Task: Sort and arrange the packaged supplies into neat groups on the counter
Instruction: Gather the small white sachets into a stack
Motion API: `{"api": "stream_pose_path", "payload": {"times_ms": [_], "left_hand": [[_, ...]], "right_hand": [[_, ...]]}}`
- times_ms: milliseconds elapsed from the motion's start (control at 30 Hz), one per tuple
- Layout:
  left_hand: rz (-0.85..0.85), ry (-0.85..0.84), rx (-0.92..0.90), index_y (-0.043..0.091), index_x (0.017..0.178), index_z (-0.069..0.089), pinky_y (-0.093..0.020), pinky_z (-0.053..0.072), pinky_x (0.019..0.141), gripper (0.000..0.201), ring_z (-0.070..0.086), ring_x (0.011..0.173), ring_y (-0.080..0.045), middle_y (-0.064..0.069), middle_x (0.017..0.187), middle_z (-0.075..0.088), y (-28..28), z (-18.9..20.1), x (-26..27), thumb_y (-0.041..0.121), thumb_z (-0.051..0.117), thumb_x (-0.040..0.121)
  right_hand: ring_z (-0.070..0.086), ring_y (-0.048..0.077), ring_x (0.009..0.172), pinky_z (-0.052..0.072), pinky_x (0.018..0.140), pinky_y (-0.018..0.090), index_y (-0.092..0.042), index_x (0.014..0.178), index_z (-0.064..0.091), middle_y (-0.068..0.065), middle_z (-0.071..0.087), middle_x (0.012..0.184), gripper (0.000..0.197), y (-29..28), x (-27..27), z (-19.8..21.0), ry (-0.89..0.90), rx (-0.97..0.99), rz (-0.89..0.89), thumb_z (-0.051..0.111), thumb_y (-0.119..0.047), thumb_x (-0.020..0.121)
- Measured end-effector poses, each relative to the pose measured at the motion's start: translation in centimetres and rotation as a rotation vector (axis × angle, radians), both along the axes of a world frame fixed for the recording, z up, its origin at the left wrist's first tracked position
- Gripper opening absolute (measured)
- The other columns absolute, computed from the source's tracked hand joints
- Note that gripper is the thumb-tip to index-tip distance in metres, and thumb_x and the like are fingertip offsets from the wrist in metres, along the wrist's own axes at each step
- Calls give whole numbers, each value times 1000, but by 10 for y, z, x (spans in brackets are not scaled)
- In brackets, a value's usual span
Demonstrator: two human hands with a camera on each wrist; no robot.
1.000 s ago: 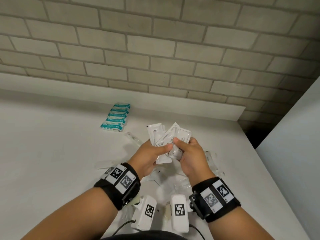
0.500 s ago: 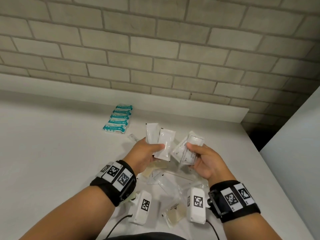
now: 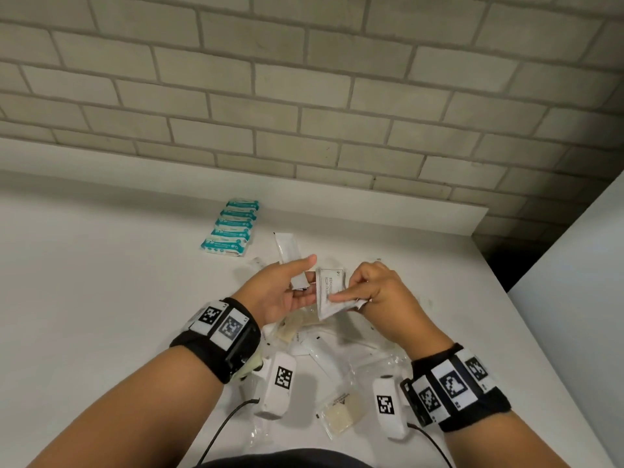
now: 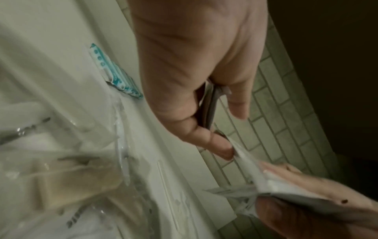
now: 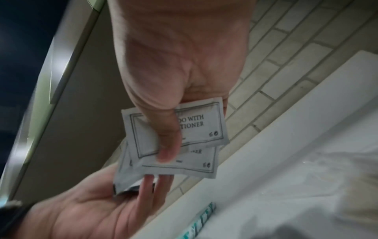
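My left hand (image 3: 293, 292) is palm up and pinches long white packets (image 3: 287, 249) between thumb and fingers; the left wrist view shows them edge-on (image 4: 210, 103) in the left hand (image 4: 196, 90). My right hand (image 3: 366, 292) pinches a few white printed sachets (image 3: 331, 293) and holds them against my left fingers. In the right wrist view the right hand's thumb (image 5: 167, 142) presses on the overlapping sachets (image 5: 206, 127) above the left palm (image 5: 88, 205). A row of teal packets (image 3: 233, 229) lies at the back of the white counter (image 3: 101, 298).
A loose pile of clear and white packets (image 3: 332, 352) lies under my hands, with a beige pad packet (image 3: 342, 412) nearer to me. A brick wall (image 3: 304, 96) backs the counter. A white panel (image 3: 580, 298) stands to the right beyond the counter's edge.
My right hand has moved left with its sachets, from apart to touching my left fingers. My left hand keeps hold of the long white packets.
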State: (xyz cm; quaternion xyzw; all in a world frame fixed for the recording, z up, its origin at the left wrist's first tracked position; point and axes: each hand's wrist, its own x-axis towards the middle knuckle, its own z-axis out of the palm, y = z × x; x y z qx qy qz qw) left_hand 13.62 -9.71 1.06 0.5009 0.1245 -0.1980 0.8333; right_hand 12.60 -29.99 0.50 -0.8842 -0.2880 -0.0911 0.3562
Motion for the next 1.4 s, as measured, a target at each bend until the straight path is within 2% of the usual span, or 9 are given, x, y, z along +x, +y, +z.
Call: {"api": "stream_pose_path", "payload": {"times_ms": [133,267,400,633,800,900,1067,1233,1400], "left_hand": [[39,-132,163,11,98,51,-26,56,59,24,65,75,-19,-10,92,60,-3,-4,2,-5,64,86],[162,-173,181,11,98,51,-24,55,58,25,67,79,-22,-10,94,59,0,-10,4,-7,63,86],[257,-208,224,9,101,49,-30,58,68,26,66,78,-23,-10,92,56,9,-9,9,-6,63,86],[314,-199,-54,11,101,46,-34,59,81,26,60,75,-21,-12,85,54,-7,-2,9,-12,53,90],[288,-76,-255,8,107,50,-32,61,74,28,68,81,-27,-21,97,63,-16,-9,3,-11,58,87],[118,-91,-72,0,113,59,-35,58,77,28,70,88,-29,-21,104,69,-16,-15,1,-3,64,85],[-64,-114,93,2,116,63,-20,51,57,26,68,81,-17,-12,103,70,-20,-13,-8,3,61,90],[-83,-15,-137,5,123,57,-40,59,78,30,68,96,-36,-21,116,66,-7,-7,-7,12,43,97],[-25,-114,85,5,121,60,-39,58,83,28,68,104,-31,-14,112,71,-3,-13,-5,12,58,94]], "right_hand": [[46,8,75,37,76,27,-38,100,73,-17,45,77,35,-1,-7,-17,-120,-59,6,73,-13,75],[62,15,84,53,87,31,-38,105,72,-8,54,83,43,-5,-21,-11,329,174,-116,74,-3,79],[71,13,77,56,62,22,-24,98,70,1,72,95,19,-14,-25,3,625,418,-255,67,-9,86],[69,30,102,53,93,41,-4,110,65,16,73,106,36,-3,-26,-1,915,664,-87,70,-11,76],[65,35,110,51,96,48,-1,124,58,22,67,118,41,26,-21,-2,915,1019,-47,61,-6,84],[64,39,111,51,95,51,0,122,58,24,66,118,31,31,-10,0,858,1147,-132,55,-3,91],[62,43,109,52,90,56,-3,121,56,24,64,119,31,32,8,5,777,1220,-223,57,-1,90],[64,24,95,54,79,43,-22,120,46,7,63,111,48,15,18,10,656,1100,-377,65,4,85],[73,25,74,60,61,37,-3,112,58,14,71,93,31,6,12,21,888,1072,-171,60,10,83]]}}
